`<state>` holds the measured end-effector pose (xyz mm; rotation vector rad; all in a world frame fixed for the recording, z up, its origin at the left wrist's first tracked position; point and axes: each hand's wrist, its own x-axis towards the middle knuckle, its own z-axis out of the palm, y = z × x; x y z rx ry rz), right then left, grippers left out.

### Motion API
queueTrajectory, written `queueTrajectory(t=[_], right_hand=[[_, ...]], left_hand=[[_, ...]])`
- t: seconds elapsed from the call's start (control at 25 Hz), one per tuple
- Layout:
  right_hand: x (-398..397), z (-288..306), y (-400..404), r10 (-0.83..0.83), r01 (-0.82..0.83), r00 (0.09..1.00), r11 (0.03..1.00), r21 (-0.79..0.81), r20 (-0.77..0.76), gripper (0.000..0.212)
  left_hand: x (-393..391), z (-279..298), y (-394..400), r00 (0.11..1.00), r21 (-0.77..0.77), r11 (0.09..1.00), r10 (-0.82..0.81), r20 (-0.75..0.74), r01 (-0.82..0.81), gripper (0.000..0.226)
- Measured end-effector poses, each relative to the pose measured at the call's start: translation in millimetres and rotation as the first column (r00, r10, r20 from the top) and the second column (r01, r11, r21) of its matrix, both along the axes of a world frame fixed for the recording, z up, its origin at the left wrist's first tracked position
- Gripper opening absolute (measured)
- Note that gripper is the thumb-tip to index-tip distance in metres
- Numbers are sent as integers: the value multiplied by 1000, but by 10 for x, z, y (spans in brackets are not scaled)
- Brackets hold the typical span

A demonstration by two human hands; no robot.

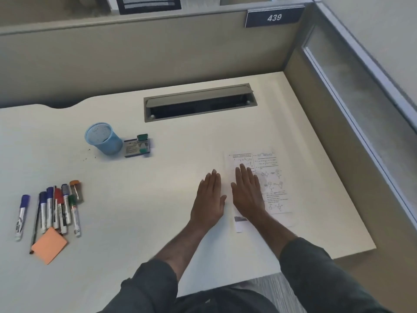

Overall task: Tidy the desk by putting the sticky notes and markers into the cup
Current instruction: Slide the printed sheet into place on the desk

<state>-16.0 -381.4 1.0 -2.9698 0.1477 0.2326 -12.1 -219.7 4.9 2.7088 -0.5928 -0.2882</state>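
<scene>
A blue mesh cup (102, 138) stands upright at the back left of the white desk (158, 177). Several markers (59, 208) lie side by side at the front left, one blue-capped marker (22, 217) a little apart to their left. An orange pad of sticky notes (50, 245) lies against the markers' near ends. My left hand (209, 199) lies flat on the desk, fingers straight. My right hand (247, 193) lies flat beside it on a printed sheet of paper (270, 177). Both hands hold nothing and are far right of the markers.
A small box with green parts (138, 147) sits right of the cup. A grey cable hatch (199, 102) is set into the desk at the back. Beige partition walls (135, 57) close the back and right sides. The desk's front edge is near my body.
</scene>
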Motion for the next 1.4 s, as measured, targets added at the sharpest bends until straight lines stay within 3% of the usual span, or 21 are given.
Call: queueTrajectory(t=[0.2, 0.36, 0.76, 1.12, 1.4], right_hand=[[-136, -49, -373, -140, 137, 988, 989, -56, -64, 53], [-146, -52, -418, -119, 108, 987, 989, -101, -106, 51], [57, -64, 175, -23, 18, 998, 998, -63, -66, 45], [83, -22, 799, 122, -122, 988, 993, 2, -96, 71], [120, -47, 1112, 188, -187, 981, 982, 33, -55, 58]], left_hand=[[-66, -123, -326, 980, 56, 980, -186, -78, 190, 74], [-72, -193, -397, 958, 130, 950, -278, -68, 284, 72], [14, -272, 160, 984, 190, 966, -168, -59, 177, 68], [-31, -263, 880, 999, 213, 976, -30, -27, 35, 69], [-83, -256, 1297, 1000, 246, 969, -3, 8, 1, 66]])
